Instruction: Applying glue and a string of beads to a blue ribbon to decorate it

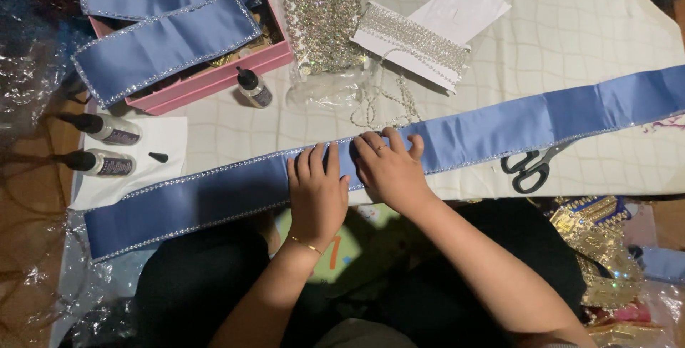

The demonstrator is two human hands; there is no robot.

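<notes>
A long blue satin ribbon point(499, 127) with a rhinestone trim along its edges lies across the pale checked cloth point(606, 41). My left hand point(316, 191) presses flat on the ribbon near its middle, fingers together. My right hand point(389, 166) rests beside it, fingers spread over the ribbon's upper edge. Both hands touch the ribbon side by side; neither lifts it.
Black scissors point(526, 168) lie under the ribbon's lower edge at right. A pink box point(214, 80) holds more blue ribbon pieces. Three glue bottles point(107, 128) point(100, 163) point(254, 88) lie at left, two of them on white paper. Bags of rhinestone trim point(321, 16) point(410, 37) sit at the top.
</notes>
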